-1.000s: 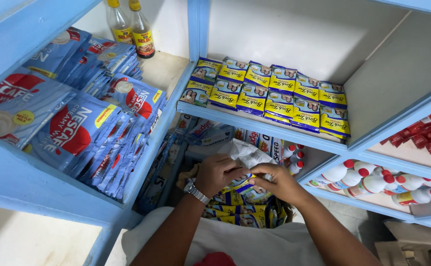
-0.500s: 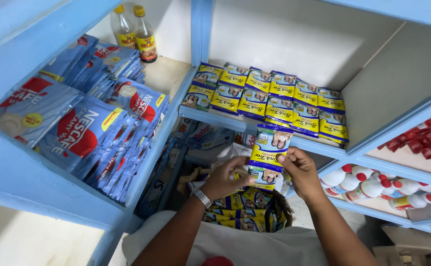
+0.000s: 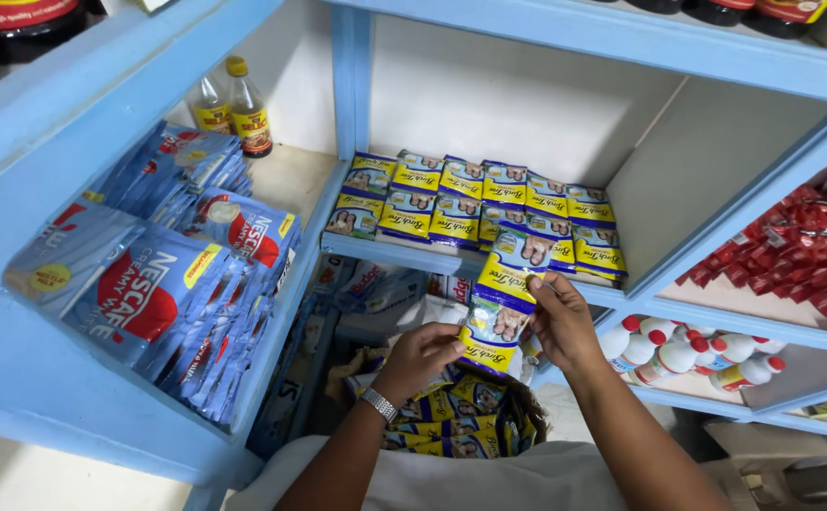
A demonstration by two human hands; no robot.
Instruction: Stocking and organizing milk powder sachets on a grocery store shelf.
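A strip of sachets (image 3: 503, 308) (yellow and blue) was held upright just below the shelf's (image 3: 413, 254) front edge, gripped at its bottom by the left hand (image 3: 420, 355) and pinched higher up by the right hand (image 3: 557, 320). More sachets (image 3: 475, 203) were laid in rows on the shelf.

Small retail shop, seen at a stock shelf. Blue-painted wooden shelving (image 3: 622, 43) split into compartments, each packed with many copies of one product: rows of yellow-and-blue sachets (image 3: 461, 194), hanging strips of blue coffee sachets (image 3: 163, 303), small red packets (image 3: 811, 246), white bottles with red caps (image 3: 688, 355), two sauce bottles (image 3: 234, 109).
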